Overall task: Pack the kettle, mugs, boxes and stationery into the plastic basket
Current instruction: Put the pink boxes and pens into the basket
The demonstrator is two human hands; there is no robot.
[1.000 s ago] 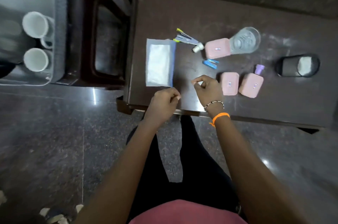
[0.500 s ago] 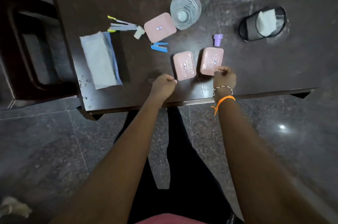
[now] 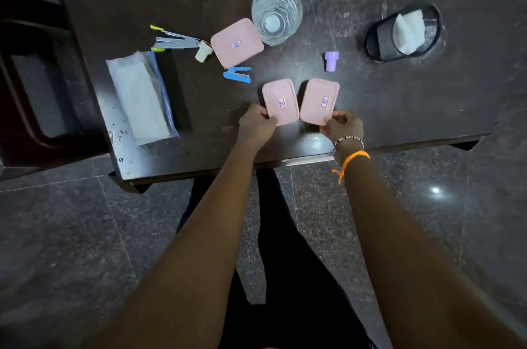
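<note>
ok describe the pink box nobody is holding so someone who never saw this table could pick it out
On the dark table, find the clear glass at the far side. The pink box lies just left of it, touching its base, with a silver stapler further left. Unlike the two pink boxes at the near edge, it is ungripped and sits turned at an angle.

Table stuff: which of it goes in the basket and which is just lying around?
To pack: two pink boxes, one in the left hand, one in the right hand; third pink box; metal stapler; blue stapler.

Probably just lying about: glass, mesh cup, plastic pouch, purple cap.
</note>
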